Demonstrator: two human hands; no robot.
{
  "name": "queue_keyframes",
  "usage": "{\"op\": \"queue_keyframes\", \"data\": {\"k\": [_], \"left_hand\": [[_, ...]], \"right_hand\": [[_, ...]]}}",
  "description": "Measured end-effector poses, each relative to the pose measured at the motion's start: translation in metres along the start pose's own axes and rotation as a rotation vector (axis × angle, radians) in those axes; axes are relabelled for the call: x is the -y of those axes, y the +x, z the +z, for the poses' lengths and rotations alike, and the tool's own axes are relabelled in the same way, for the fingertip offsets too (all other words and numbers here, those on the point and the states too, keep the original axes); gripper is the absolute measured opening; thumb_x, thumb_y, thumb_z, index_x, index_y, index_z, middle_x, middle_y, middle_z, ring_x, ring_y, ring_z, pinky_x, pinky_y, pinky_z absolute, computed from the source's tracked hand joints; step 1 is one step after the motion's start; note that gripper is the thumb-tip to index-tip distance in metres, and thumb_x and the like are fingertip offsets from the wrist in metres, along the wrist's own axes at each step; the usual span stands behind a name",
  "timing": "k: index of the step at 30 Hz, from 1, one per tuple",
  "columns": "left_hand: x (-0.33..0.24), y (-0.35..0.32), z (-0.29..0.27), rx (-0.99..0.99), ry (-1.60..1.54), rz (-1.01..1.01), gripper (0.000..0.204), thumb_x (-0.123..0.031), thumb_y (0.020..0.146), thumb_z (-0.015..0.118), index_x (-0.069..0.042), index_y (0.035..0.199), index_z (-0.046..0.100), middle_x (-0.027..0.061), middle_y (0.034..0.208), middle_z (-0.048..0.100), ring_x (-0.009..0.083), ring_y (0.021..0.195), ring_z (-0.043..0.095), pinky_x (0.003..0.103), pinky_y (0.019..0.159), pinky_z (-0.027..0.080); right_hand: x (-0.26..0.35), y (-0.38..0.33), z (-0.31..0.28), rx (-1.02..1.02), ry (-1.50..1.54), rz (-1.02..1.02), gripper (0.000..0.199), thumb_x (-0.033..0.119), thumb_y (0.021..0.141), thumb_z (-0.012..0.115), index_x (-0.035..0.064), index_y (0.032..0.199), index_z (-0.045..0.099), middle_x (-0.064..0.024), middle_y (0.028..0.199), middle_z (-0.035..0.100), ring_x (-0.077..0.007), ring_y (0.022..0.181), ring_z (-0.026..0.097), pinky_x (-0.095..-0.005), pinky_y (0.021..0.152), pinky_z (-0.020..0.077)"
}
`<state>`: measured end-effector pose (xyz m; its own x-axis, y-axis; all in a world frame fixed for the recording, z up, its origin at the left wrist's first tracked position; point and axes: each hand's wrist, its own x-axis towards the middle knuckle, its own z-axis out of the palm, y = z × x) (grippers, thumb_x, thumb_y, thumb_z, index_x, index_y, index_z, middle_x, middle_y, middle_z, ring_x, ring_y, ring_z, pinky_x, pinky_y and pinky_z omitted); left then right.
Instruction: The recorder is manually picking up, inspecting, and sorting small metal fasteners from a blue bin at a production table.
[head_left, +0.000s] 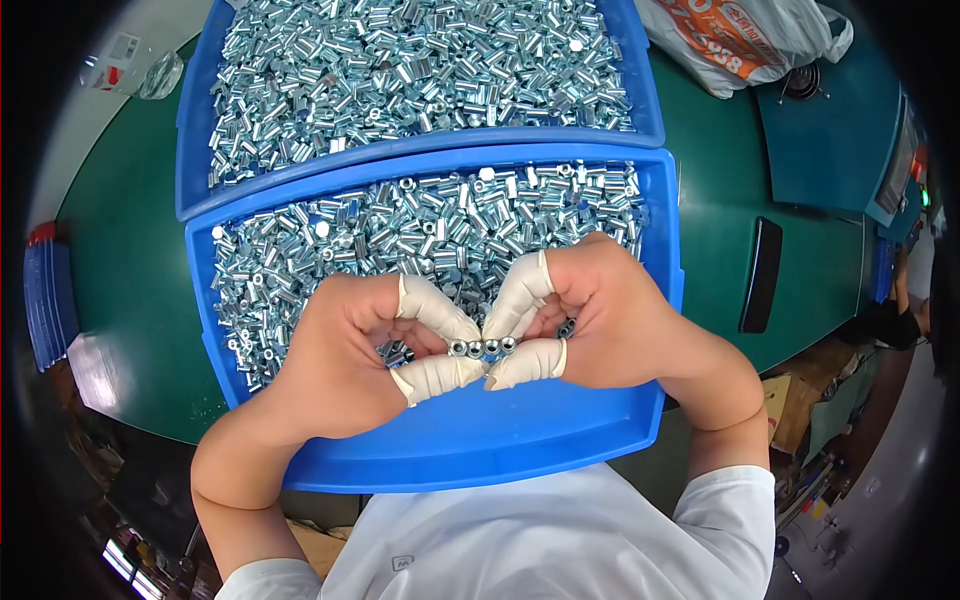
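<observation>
My left hand [345, 350] and my right hand [610, 315] meet over the near blue tray [480, 470], thumbs and forefingers wrapped in pale tape or finger cots. Between their tips sits a short row of shiny coupling nuts [483, 348], hollow ends facing up. Each hand pinches part of this row, side by side at the middle. More nuts [568, 327] show by the curled fingers of my right hand. Whether my left palm holds others I cannot tell. Beneath, a pile of loose coupling nuts [430, 225] covers the tray's far part; its near strip shows bare blue plastic.
A second blue tray [420, 150] full of similar nuts adjoins the far side. Both rest on a green table [715, 150]. A plastic bag [750, 40] lies at the far right, a black phone-like slab [762, 275] at right, blue stacked bins [50, 300] at left.
</observation>
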<state>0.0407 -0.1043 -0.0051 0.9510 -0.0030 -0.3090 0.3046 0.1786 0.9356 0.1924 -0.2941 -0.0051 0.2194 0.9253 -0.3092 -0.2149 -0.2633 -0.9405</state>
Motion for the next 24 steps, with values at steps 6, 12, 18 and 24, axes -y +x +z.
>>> {"op": "queue_keyframes", "data": {"k": [6, 12, 18, 24], "left_hand": [[-0.0003, 0.0008, 0.0022, -0.015, -0.038, -0.005, 0.022, 0.005, 0.079, 0.082, 0.000, 0.097, 0.071, 0.0077, 0.088, 0.074, 0.0121, 0.079, 0.070, 0.027, 0.073, 0.056], [0.0017, 0.0010, 0.0021, -0.028, -0.029, 0.010, 0.024, 0.006, 0.077, 0.083, 0.000, 0.097, 0.071, 0.0082, 0.090, 0.074, 0.0131, 0.080, 0.070, 0.028, 0.073, 0.057], [0.0039, 0.0022, 0.0014, -0.055, 0.147, 0.122, 0.022, 0.004, 0.078, 0.083, -0.001, 0.096, 0.072, 0.0076, 0.089, 0.073, 0.0128, 0.078, 0.067, 0.028, 0.071, 0.053], [0.0018, 0.0050, 0.0019, -0.086, 0.292, 0.253, 0.020, 0.003, 0.079, 0.083, -0.002, 0.095, 0.072, 0.0070, 0.089, 0.072, 0.0124, 0.076, 0.065, 0.027, 0.069, 0.052]], "right_hand": [[0.0000, -0.0001, -0.0006, 0.008, -0.002, -0.010, 0.026, 0.003, 0.074, 0.090, 0.0007, 0.091, 0.071, -0.0063, 0.082, 0.075, -0.0094, 0.076, 0.072, -0.0242, 0.066, 0.0566], [0.0004, 0.0010, -0.0014, 0.007, -0.007, -0.007, 0.025, 0.003, 0.075, 0.089, 0.0013, 0.092, 0.071, -0.0051, 0.082, 0.074, -0.0087, 0.074, 0.071, -0.0234, 0.064, 0.0558], [-0.0031, 0.0010, -0.0006, -0.043, -0.027, -0.046, 0.024, 0.005, 0.077, 0.088, 0.0019, 0.094, 0.072, -0.0042, 0.084, 0.074, -0.0083, 0.074, 0.070, -0.0226, 0.063, 0.0548], [-0.0019, 0.0011, -0.0009, -0.069, -0.056, -0.106, 0.022, 0.004, 0.079, 0.086, 0.0019, 0.096, 0.072, -0.0042, 0.087, 0.073, -0.0094, 0.076, 0.070, -0.0234, 0.068, 0.0562]]}}
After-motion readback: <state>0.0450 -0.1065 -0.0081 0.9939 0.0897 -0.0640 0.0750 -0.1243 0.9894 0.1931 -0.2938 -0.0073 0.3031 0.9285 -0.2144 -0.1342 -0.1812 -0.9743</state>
